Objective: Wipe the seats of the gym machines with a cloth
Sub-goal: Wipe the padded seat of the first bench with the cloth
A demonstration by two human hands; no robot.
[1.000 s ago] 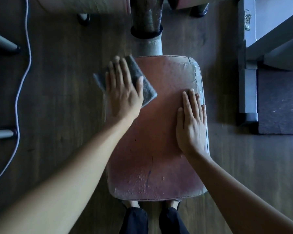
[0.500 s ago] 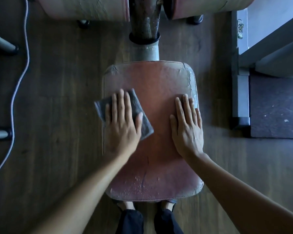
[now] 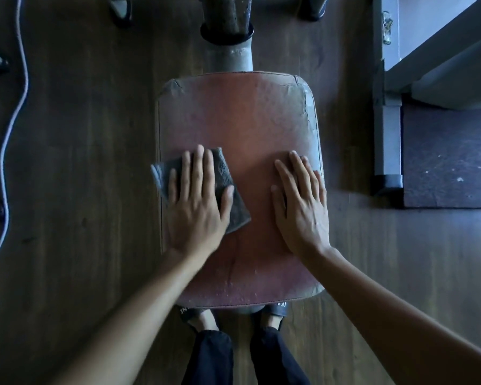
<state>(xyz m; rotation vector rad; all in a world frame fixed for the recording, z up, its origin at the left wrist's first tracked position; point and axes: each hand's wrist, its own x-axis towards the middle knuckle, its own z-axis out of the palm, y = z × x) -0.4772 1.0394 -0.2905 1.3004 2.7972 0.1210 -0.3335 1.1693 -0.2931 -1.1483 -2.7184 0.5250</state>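
Observation:
A worn red padded seat (image 3: 242,115) with cracked far corners fills the middle of the head view, mounted on a grey post (image 3: 231,56). A dark grey cloth (image 3: 225,173) lies on the seat's left half. My left hand (image 3: 197,201) presses flat on the cloth with straight, spread fingers. Flat on the seat's right edge rests my right hand (image 3: 300,204), fingers straight, holding nothing. Most of the cloth is hidden under my left hand.
Dark wood floor (image 3: 81,162) surrounds the seat. A pale cable (image 3: 14,112) snakes down the left side beside two metal legs. A grey machine frame (image 3: 386,120) and dark mat (image 3: 450,157) stand at the right. My feet (image 3: 233,315) are under the seat's near edge.
My left hand has slid the cloth from the seat's far left corner back toward me along the left side. My right hand has stayed flat on the right edge.

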